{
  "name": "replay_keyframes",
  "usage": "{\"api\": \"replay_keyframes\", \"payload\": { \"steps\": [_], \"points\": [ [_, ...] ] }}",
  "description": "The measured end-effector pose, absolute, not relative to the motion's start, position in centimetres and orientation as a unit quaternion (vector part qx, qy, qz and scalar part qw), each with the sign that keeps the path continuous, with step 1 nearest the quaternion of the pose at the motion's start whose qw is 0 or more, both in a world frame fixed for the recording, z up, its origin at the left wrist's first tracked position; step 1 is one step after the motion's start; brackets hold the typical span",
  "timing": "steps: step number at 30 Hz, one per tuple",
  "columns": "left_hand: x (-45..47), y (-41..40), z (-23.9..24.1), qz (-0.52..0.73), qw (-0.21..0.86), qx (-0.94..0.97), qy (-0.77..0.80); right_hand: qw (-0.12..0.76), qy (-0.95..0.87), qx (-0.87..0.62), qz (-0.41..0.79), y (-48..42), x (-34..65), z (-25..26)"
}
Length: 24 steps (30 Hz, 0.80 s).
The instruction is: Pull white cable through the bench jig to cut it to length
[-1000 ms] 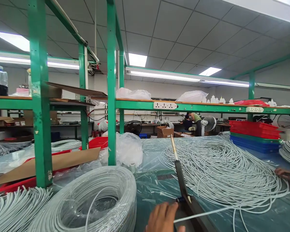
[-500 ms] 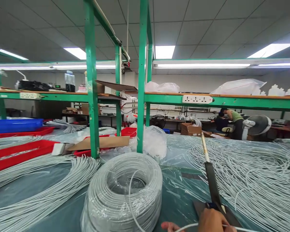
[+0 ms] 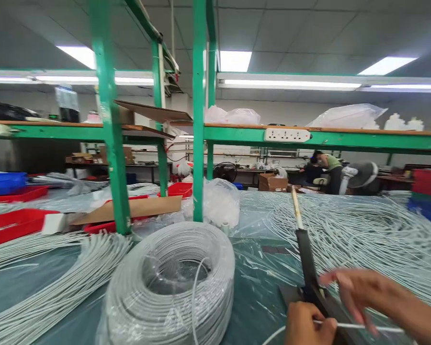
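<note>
My left hand (image 3: 307,326) sits at the bottom edge, pinching a thin grey-white wire (image 3: 362,327) that runs to the right. My right hand (image 3: 369,294) hovers just above that wire with fingers spread, right of the black cutter (image 3: 307,268). The cutter's blade arm is raised, with a pale wooden handle (image 3: 295,211) pointing away from me. A large wrapped coil of grey wire (image 3: 172,287) stands to the left of my hands, a loose strand rising from its centre.
Cut grey wires lie in bundles at left (image 3: 50,292) and in a big loose heap at right (image 3: 373,235). Green shelf posts (image 3: 109,143) stand behind the coil. Red trays (image 3: 10,225), cardboard (image 3: 129,211), a plastic bag (image 3: 221,203). Two people (image 3: 325,165) work far back.
My right hand has come into view above the wire, fingers spread. The view has shifted slightly back to the right and down; my left hand still holds the wire by the cutter.
</note>
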<state>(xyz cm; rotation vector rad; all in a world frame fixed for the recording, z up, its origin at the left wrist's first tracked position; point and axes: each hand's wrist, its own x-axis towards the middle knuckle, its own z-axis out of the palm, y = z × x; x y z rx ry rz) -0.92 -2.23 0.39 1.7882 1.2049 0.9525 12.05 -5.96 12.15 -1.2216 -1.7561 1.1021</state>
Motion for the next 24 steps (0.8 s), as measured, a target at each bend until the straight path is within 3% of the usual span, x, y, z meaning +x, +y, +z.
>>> {"api": "replay_keyframes", "payload": {
  "steps": [3, 5, 12, 20, 24],
  "points": [
    [-0.8, -1.6, -0.1, 0.405, 0.355, 0.711, 0.452, 0.516, -0.579, -0.517, 0.363, -2.0, 15.3, 15.6],
    [-0.7, -1.2, -0.2, 0.407, 0.361, 0.712, 0.444, 0.559, -0.509, -0.549, 0.357, 1.7, 17.2, 17.1],
    [-0.3, 0.2, -0.1, 0.377, 0.402, 0.717, 0.427, 0.559, -0.415, -0.572, 0.433, 11.0, 17.7, 18.3],
    [-0.5, 0.4, 0.8, 0.335, 0.447, 0.731, 0.391, 0.541, -0.392, -0.538, 0.514, 14.0, 16.5, 18.9],
    [-0.9, -0.5, 1.3, 0.294, 0.372, 0.779, 0.410, 0.558, -0.386, -0.518, 0.521, 13.1, 16.6, 19.4]
  ]
}}
